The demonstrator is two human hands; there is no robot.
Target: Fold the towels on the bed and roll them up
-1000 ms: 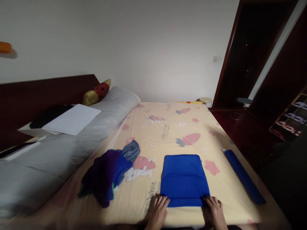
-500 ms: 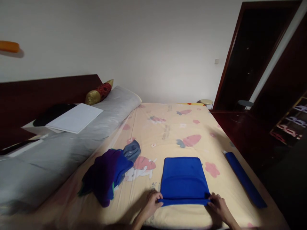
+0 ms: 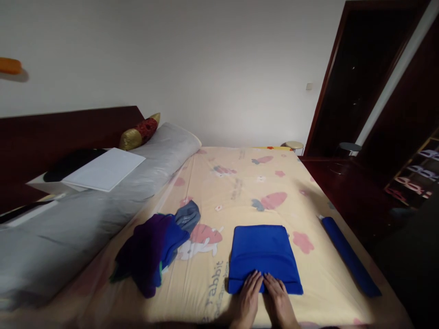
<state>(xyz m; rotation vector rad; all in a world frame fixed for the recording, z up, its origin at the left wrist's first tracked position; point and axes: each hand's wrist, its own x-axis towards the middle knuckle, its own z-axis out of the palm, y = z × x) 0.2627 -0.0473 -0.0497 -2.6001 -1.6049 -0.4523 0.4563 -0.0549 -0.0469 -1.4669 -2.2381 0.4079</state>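
A folded bright blue cloth point(image 3: 262, 251) lies flat on the yellow cartoon-print bedsheet point(image 3: 240, 183) near the bed's front edge. My left hand point(image 3: 248, 299) and my right hand point(image 3: 278, 301) lie side by side, palms down with fingers stretched flat, on the near middle of that cloth. Neither hand holds anything. To the left of the cloth sits a crumpled heap of purple, blue and grey clothes point(image 3: 156, 246).
A rolled blue cloth point(image 3: 350, 256) lies along the bed's right edge. A long grey bolster point(image 3: 103, 201) runs down the left side, with a white board point(image 3: 103, 170) and a gold-and-red cushion point(image 3: 139, 132) on it. Dark wooden furniture point(image 3: 360, 192) stands right of the bed.
My hands were pinching the cloth's two near corners. They have let go and moved together to the middle, now flat on top of the folded cloth.
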